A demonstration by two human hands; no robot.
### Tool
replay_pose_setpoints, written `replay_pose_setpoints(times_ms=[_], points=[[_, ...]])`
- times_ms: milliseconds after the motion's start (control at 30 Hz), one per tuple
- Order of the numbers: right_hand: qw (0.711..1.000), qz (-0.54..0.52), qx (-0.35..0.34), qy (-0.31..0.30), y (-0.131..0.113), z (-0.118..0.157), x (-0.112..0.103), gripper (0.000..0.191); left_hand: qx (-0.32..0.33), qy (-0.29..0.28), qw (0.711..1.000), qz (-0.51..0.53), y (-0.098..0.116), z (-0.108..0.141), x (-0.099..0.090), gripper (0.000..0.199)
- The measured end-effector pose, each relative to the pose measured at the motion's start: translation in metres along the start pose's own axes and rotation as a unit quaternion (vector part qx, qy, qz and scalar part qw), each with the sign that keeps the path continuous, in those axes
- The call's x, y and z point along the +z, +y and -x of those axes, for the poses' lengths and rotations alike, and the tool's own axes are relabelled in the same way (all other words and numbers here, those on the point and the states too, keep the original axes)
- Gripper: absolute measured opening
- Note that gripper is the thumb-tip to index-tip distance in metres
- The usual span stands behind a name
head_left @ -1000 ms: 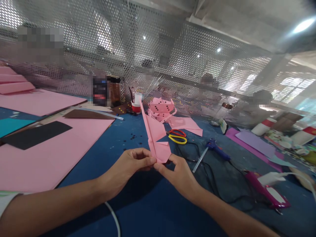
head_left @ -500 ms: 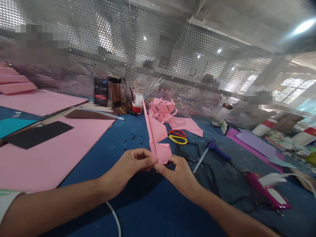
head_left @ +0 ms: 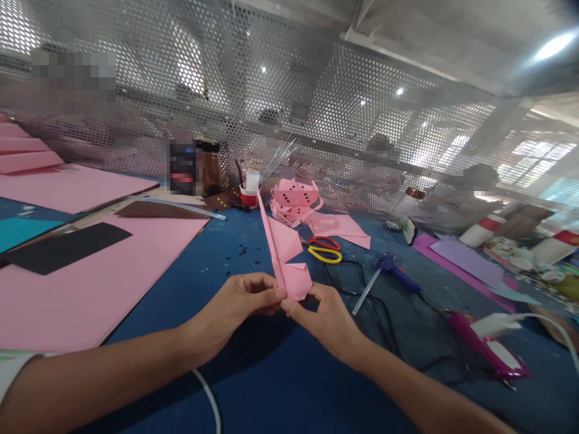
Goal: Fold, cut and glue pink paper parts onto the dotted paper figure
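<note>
A folded pink paper piece [head_left: 286, 241], with a long narrow strip edge on its left and two flaps on its right, is held up over the blue table. My left hand [head_left: 246, 298] pinches its lower left corner between thumb and fingers. At the lower right edge, my right hand [head_left: 328, 313] grips the same paper, its thumb close to the left thumb. Fingertips behind the paper are hidden. Beyond it lie scissors [head_left: 325, 253] with red and yellow handles, and a pink paper shape [head_left: 294, 196] with black squares.
At right are a blue glue gun [head_left: 398, 274] with a clear stick, black cables and a magenta power strip [head_left: 491, 346]. Pink sheets [head_left: 149, 259] and a black paper piece [head_left: 72, 247] lie at left. A red-and-white cup [head_left: 248, 196] stands near the perforated metal screen [head_left: 316, 90].
Both hands keep their pinch on the pink paper, almost still. The whole view has shifted slightly, so things appear a little further left.
</note>
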State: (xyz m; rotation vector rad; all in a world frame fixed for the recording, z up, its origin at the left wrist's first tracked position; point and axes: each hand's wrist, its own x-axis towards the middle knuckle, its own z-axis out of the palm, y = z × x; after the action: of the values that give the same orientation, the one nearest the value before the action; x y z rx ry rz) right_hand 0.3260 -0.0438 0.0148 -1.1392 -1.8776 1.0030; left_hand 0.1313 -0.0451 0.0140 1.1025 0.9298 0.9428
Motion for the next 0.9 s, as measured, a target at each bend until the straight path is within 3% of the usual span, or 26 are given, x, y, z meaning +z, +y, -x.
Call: replay_pose_setpoints(times_ms=[900], points=[[1.000, 0.012, -0.003, -0.012, 0.0030, -0.0006, -0.0004, 0.016, 0.012, 0.009, 1.000, 0.010, -0.0043, -0.0029, -0.0038, 0.024]])
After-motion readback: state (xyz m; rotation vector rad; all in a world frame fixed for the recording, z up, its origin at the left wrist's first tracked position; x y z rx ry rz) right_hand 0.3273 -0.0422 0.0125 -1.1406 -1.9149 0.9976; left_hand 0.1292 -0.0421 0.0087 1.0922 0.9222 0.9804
